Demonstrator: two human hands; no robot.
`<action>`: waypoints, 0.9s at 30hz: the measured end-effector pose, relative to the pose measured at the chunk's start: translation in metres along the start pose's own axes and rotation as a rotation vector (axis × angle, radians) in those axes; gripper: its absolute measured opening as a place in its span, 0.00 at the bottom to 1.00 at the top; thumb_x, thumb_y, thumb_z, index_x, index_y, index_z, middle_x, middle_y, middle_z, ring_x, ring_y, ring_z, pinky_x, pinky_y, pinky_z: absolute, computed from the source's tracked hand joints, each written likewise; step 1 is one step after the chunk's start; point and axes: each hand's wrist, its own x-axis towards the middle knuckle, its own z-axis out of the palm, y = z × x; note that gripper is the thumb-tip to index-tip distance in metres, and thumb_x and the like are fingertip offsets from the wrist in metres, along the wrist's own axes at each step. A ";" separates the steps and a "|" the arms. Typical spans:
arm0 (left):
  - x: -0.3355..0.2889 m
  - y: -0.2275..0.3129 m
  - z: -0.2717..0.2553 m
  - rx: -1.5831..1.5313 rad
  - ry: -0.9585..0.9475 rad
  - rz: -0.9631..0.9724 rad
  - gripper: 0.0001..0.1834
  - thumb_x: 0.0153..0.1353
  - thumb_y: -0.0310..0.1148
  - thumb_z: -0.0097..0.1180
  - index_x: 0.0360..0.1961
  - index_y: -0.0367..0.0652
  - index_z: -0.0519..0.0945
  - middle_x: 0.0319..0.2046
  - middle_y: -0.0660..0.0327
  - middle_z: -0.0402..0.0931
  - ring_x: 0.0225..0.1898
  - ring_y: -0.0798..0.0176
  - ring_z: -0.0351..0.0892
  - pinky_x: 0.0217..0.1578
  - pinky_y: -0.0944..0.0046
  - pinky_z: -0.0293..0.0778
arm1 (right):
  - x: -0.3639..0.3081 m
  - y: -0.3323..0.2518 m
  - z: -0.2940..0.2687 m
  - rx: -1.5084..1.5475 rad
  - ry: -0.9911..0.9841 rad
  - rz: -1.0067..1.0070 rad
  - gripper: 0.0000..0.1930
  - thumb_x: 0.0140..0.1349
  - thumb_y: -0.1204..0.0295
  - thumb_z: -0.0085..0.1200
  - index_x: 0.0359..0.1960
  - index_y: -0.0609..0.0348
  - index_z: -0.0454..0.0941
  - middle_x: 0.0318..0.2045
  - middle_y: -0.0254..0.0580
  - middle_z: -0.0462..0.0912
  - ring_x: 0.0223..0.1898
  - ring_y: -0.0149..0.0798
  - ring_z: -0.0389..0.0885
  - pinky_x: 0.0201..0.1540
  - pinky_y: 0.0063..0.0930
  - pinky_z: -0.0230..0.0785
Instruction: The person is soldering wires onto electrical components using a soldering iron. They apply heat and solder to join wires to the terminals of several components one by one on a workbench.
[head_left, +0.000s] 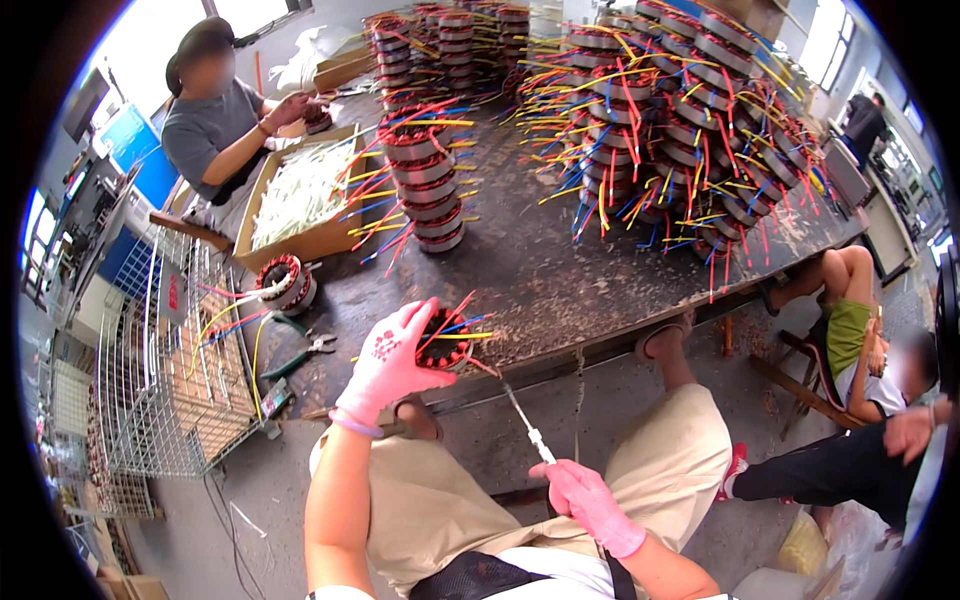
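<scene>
My left hand [395, 358], in a pink glove with red dots on its back, is wrapped round a motor stator [446, 350] at the table's near edge. Red windings ring the stator's opening, and red, blue and yellow leads stick out to the right. In my right hand [592, 503], also pink-gloved, the fingers close on a thin-shafted tool [537, 440] with a white section near the grip. Its shaft points up-left toward the stator. A reddish strand runs from the stator toward the tool's tip; whether they are joined is too small to tell.
Left of my hand lie another stator [287, 286] and green-handled pliers [300, 355]. Beyond stand a box of white sleeves [300, 195], a stator stack [428, 190] and large wired piles [680, 130]. A wire basket [165, 360] is left. Co-workers sit at far left and right.
</scene>
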 end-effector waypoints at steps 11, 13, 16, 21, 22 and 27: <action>0.000 0.002 0.000 0.027 -0.050 -0.075 0.56 0.32 0.41 0.78 0.66 0.37 0.67 0.60 0.47 0.70 0.60 0.44 0.72 0.61 0.54 0.70 | 0.002 -0.004 0.000 -0.172 -0.002 -0.030 0.18 0.75 0.59 0.45 0.52 0.61 0.78 0.17 0.25 0.66 0.19 0.19 0.58 0.21 0.17 0.48; 0.000 0.005 0.000 0.038 -0.047 -0.083 0.56 0.32 0.41 0.79 0.66 0.37 0.67 0.59 0.48 0.71 0.60 0.44 0.72 0.60 0.54 0.70 | 0.003 0.000 -0.002 -0.128 -0.012 -0.039 0.18 0.75 0.60 0.45 0.52 0.61 0.78 0.17 0.25 0.66 0.19 0.19 0.58 0.21 0.17 0.48; 0.002 0.009 0.001 0.029 -0.051 -0.094 0.56 0.32 0.41 0.79 0.66 0.38 0.67 0.59 0.49 0.71 0.60 0.45 0.72 0.60 0.54 0.70 | 0.004 0.003 -0.005 -0.126 -0.009 -0.044 0.18 0.75 0.60 0.45 0.52 0.61 0.78 0.17 0.24 0.66 0.19 0.19 0.59 0.21 0.17 0.48; -0.001 0.003 0.000 0.033 -0.030 -0.078 0.55 0.32 0.41 0.79 0.65 0.38 0.68 0.58 0.48 0.71 0.59 0.44 0.73 0.59 0.53 0.70 | 0.006 -0.002 0.001 -0.051 0.003 -0.018 0.17 0.75 0.61 0.46 0.51 0.62 0.78 0.17 0.25 0.66 0.19 0.19 0.59 0.22 0.17 0.49; -0.002 -0.001 0.003 0.027 -0.018 -0.045 0.54 0.32 0.41 0.79 0.64 0.37 0.68 0.58 0.48 0.71 0.58 0.43 0.73 0.59 0.53 0.71 | -0.001 -0.008 0.003 -0.081 0.025 0.000 0.17 0.74 0.62 0.46 0.51 0.62 0.78 0.17 0.25 0.66 0.19 0.19 0.59 0.22 0.17 0.49; 0.000 -0.003 0.002 0.036 0.017 0.038 0.54 0.33 0.44 0.79 0.64 0.36 0.68 0.58 0.48 0.72 0.58 0.43 0.74 0.58 0.53 0.71 | 0.003 0.000 -0.005 -0.075 0.019 -0.031 0.15 0.74 0.63 0.46 0.50 0.62 0.78 0.17 0.26 0.70 0.18 0.18 0.59 0.20 0.17 0.48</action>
